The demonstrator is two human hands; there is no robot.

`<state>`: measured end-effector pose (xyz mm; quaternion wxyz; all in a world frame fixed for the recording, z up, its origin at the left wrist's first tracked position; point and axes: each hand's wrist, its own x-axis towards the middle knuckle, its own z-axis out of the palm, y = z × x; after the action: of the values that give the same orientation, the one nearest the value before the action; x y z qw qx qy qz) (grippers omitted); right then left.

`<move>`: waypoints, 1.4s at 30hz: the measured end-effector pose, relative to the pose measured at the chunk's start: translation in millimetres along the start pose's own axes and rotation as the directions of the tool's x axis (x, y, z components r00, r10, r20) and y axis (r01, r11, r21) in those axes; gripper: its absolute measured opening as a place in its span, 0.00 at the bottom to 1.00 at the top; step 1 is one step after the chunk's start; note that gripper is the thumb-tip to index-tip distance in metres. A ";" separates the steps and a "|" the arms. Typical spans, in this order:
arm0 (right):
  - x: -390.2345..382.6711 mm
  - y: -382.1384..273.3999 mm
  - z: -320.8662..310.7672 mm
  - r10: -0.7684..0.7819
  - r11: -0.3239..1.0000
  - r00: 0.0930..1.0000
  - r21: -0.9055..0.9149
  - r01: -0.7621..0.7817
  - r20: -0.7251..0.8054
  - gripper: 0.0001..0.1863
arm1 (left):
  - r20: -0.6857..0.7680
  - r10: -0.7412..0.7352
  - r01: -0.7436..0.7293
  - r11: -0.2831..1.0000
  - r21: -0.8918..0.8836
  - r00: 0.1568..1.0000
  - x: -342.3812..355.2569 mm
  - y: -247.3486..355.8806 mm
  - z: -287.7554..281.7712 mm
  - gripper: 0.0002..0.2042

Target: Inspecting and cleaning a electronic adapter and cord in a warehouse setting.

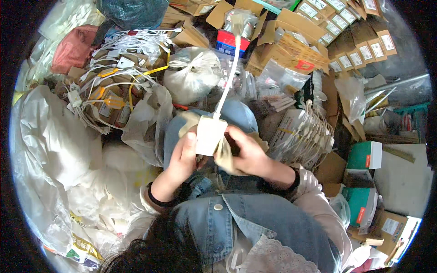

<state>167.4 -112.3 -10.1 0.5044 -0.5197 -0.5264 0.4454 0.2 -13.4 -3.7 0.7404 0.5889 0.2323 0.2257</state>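
Observation:
A white box-shaped device (pixel 210 136) is held upright over my knees, with a white cord (pixel 229 79) running up from its top to a pale connector (pixel 237 22). My left hand (pixel 181 161) grips its left side, thumb along the edge. My right hand (pixel 248 157) grips the right side, with a crumpled beige cloth (pixel 225 154) between its fingers and hanging below the device. The fingertips of both hands are partly hidden behind the device and cloth.
White corded items (pixel 123 48) are piled upper left beside a tied white bag (pixel 191 75). Cardboard boxes (pixel 364 50) and bundled cords (pixel 305 132) lie to the right, near green-and-white boxes (pixel 357 204). Plastic sheeting (pixel 54 150) covers the left side.

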 end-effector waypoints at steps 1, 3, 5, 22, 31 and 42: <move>2.9 -1.0 4.4 -0.124 0.979 0.990 -0.169 0.112 -0.061 0.32 | -0.030 -0.047 0.046 0.999 -0.023 0.998 0.1 -2.0 4.2 0.32; 3.1 -4.7 7.6 -0.164 0.968 0.979 -0.213 0.136 -0.122 0.32 | -0.110 -0.015 0.013 1.000 -0.019 0.994 2.6 -7.1 12.5 0.31; 0.5 -8.0 5.4 -0.157 0.970 0.980 -0.207 0.129 -0.126 0.30 | -0.155 0.092 -0.087 0.995 0.037 0.984 4.0 -11.5 19.4 0.31; -17.6 -12.6 -15.3 -0.045 0.971 0.991 -0.240 0.014 -0.126 0.10 | 0.126 -0.005 0.000 0.999 0.036 0.992 -5.9 -8.0 18.2 0.31; -19.6 -15.9 -4.8 0.049 0.964 0.985 -0.251 -0.090 -0.164 0.28 | 0.118 0.056 -0.083 0.967 0.242 0.991 -11.1 -7.4 21.0 0.28; -14.3 -13.3 -5.1 -0.108 0.977 0.989 -0.192 0.087 -0.104 0.24 | 0.030 0.054 -0.061 0.923 0.381 0.998 -10.8 -7.3 14.1 0.23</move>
<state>170.5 -127.6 2.6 0.5038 -0.5629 -0.5612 0.3382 0.8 -32.2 -7.1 0.6069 0.7305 0.2472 0.1922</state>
